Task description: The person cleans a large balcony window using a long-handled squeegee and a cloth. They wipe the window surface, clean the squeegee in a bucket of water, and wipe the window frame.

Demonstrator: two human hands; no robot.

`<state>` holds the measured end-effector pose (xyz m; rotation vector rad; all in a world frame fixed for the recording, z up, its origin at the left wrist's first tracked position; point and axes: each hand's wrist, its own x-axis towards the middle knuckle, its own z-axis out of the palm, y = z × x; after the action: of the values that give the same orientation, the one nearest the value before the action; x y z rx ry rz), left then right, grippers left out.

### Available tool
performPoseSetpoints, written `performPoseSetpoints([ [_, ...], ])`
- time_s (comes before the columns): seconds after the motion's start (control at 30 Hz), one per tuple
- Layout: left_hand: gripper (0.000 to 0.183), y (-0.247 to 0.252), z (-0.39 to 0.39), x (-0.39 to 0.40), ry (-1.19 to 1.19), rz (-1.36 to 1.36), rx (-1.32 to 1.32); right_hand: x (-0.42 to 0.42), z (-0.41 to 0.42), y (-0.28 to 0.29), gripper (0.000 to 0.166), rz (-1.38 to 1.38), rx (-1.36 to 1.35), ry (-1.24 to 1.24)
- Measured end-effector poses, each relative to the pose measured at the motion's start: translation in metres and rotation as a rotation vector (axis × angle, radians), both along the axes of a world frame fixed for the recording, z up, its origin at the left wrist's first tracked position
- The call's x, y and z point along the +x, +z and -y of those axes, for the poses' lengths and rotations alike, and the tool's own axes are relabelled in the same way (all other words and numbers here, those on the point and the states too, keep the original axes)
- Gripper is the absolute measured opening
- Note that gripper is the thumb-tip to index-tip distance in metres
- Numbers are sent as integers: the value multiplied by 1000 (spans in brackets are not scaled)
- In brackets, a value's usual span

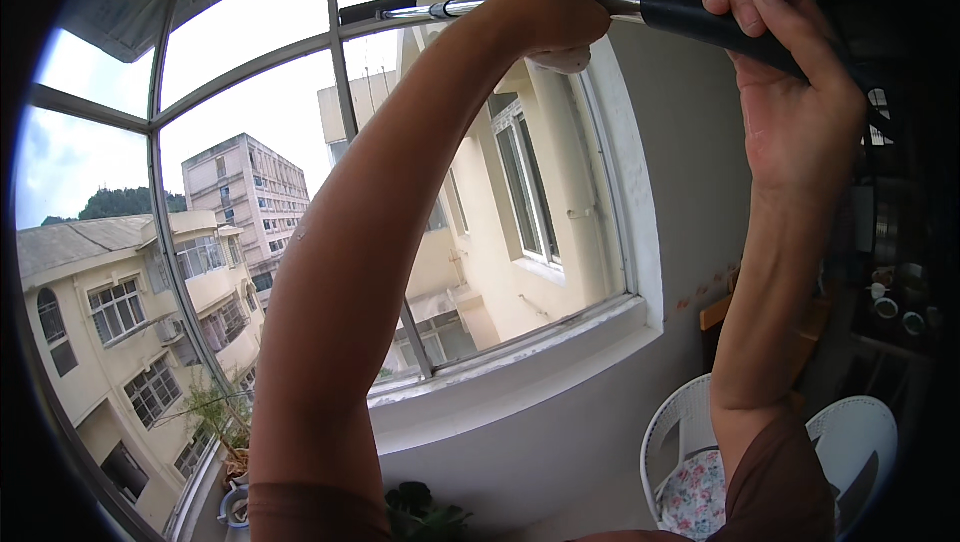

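Observation:
My left hand (564, 3) is raised and closed around the metal pole (627, 5) of a window squeegee. A small whitish thing (564, 60) shows just below this fist; I cannot tell what it is. My right hand (796, 84) holds the pole's black grip (709, 19), which lies across the palm with the fingers loosely curled about it. At the far end, the dark squeegee head (377, 9) is up by the horizontal bar of the window frame (300, 47), at the upper panes. Whether it touches the glass cannot be told.
A white sill (525, 384) runs below the window. A potted plant (234, 459) stands at lower left, and dark green leaves (420, 513) show below. White chairs (679, 422) (859, 437), one with a floral cushion (694, 489), stand at lower right. Bowls (886, 307) sit farther right.

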<state>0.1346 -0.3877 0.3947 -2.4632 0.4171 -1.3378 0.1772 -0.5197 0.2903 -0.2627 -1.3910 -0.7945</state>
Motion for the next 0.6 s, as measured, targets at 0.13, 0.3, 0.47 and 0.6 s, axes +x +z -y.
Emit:
performPoseSetpoints([
  [0.13, 15, 16, 16, -20, -121, -46, 41, -26, 4, 14, 18, 49, 65, 100],
  [0.3, 26, 19, -1, 4, -130, 182, 51, -31, 1, 17, 18, 32, 87, 135],
  [0.47, 25, -14, -15, 11, -354, 515, 144, -14, 13, 2, 25, 29, 22, -45],
  [0.6, 40, -31, -53, 15, -159, 803, 9, -4, -11, -32, 22, -5, 14, -14],
])
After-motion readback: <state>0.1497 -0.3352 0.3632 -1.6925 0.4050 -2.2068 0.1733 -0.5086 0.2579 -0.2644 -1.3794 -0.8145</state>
